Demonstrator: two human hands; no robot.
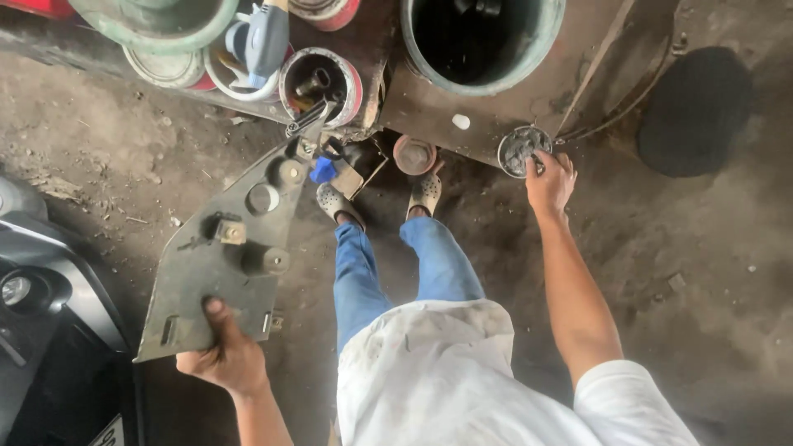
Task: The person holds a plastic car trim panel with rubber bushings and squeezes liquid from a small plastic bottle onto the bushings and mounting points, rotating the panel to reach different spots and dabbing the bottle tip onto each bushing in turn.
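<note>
A dark vehicle body (41,306) fills the left edge. Beside it, the left hand (227,355) grips the bottom edge of a grey plastic lamp housing (223,248), thumb over its face, holding it tilted above the dirt floor (702,272). Two sandalled feet (425,192) stand in the middle. The right hand (549,183) reaches out with fingers partly curled, touching the rim of a small round tin (523,149) on the rusty metal bench (446,107).

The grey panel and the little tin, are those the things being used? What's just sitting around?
In use:
- grey panel, gripped at its bottom edge by the left hand
- small round tin, fingers of the right hand reaching into it

Just lying about:
- big green barrel
- red-rimmed can of tools
- small rusty dish
- round black disc
</note>
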